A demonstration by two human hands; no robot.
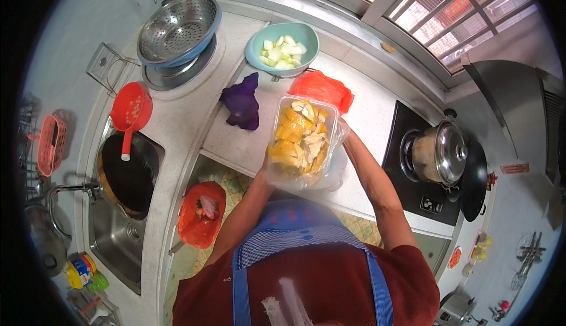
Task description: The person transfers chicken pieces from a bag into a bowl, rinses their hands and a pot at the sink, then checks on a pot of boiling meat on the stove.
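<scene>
A clear plastic container (pixel 287 181) of chopped cooked chicken with yellow skin (pixel 294 138) is held up in front of me, above the counter's front edge. My left hand (pixel 264 173) grips its left side, with the fingers hidden behind it. On the right side, my right hand (pixel 346 130) is mostly covered by the container and a loose clear plastic bag or film (pixel 339 142). Just behind the container, a crumpled red plastic bag (pixel 322 89) lies on the counter. A purple cloth (pixel 243 102) rests to its left.
A teal bowl (pixel 253 51) of pale green gourd chunks stands at the back. Left are a steel colander (pixel 181 27), a red ladle (pixel 128 118) and a sink (pixel 112 237) with a wok (pixel 128 171). A lidded pot (pixel 431 155) sits on the gas hob (pixel 393 149); below hangs a red-lined bin (pixel 190 220).
</scene>
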